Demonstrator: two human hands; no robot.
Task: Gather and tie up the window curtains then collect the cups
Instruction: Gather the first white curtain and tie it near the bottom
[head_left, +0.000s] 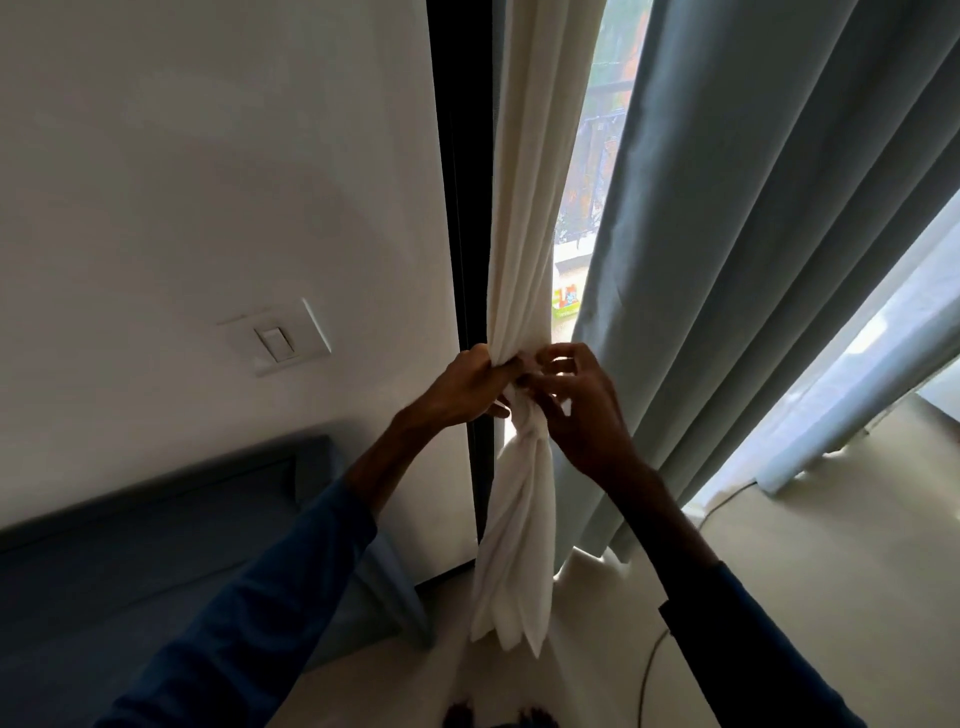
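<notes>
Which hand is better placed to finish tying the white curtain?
The right hand, probably: its fingers pinch the fabric at the tie point, while the left hand grips the gathered white curtain and steadies it.

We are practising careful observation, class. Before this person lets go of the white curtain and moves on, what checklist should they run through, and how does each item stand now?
1. White curtain gathered into one bundle: ok.
2. Left hand grips the bundle where it narrows: ok.
3. Right hand pinches fabric at the knot: ok.
4. Knot tight enough to hold by itself: cannot tell, the hands cover most of it.
5. Grey-blue curtain tied up: not ok, it hangs loose.
6. Cups located for collecting: cannot tell, none in view.
</notes>
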